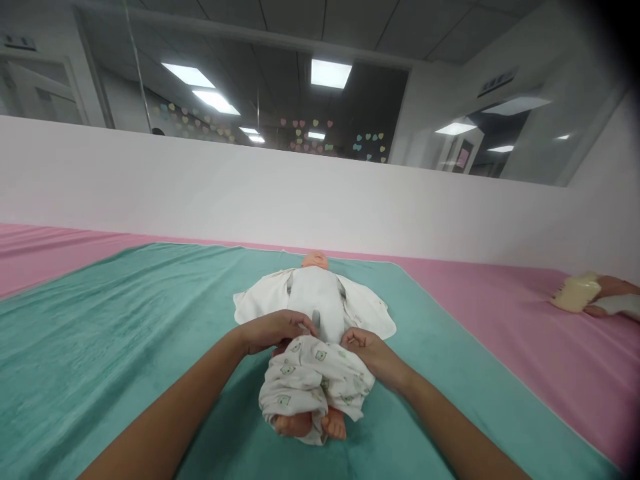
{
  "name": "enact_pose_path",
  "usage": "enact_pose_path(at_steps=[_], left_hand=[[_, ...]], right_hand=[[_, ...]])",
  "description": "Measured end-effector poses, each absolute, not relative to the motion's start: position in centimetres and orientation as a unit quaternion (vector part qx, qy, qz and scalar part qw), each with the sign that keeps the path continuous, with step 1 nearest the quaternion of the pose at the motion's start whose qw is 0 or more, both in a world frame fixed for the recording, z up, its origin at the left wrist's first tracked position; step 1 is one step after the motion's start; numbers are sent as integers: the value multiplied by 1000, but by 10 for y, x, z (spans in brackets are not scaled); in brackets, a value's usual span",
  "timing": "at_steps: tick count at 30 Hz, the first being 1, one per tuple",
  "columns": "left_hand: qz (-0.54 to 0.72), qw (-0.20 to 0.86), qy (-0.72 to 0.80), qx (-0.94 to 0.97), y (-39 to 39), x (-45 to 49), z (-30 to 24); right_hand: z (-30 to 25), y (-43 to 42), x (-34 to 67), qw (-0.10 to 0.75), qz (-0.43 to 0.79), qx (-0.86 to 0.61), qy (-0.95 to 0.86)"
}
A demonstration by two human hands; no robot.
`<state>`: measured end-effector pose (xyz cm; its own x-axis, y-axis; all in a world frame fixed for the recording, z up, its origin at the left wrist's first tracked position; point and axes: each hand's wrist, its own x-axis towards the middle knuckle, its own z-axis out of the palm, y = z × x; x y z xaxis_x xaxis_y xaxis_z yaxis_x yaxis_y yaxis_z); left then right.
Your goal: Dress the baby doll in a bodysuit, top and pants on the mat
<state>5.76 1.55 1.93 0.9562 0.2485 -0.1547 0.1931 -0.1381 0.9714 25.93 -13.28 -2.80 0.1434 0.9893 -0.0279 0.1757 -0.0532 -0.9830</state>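
A baby doll (316,260) lies on its back, its feet toward me and its head at the far end. White pants with a green animal print (310,373) cover its legs, bunched, and the bare feet stick out of the cuffs. My left hand (280,331) grips the pants' waistband on the left side with curled fingers. On the right side my right hand (367,350) pinches the same waistband. Above the waistband shows the doll's white-covered torso (316,293), with a grey strip at its middle. A white cloth top (367,310) spreads out to both sides beneath it.
A teal blanket (150,320) lies under the doll, over a pink cover (460,300). At the far right are a pale yellow item (575,292) and part of another doll (617,288). A white wall (250,193) with windows above stands behind.
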Motion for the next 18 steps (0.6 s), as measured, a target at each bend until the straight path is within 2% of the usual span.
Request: enact_pose_path(at_steps=[5,9,12,18], left_hand=[[-73,548,120,825,13,54,28],[-99,471,131,867,4,57,33],[-105,433,129,886,-1,59,33],[-107,400,112,903,-4,61,33]], right_hand=[[-20,-140,264,373,447,-578,-572],[-10,-149,262,329,425,-576,-616],[-11,-150,258,337,332,-599,-647],[-29,-138,252,419,102,-599,-675]])
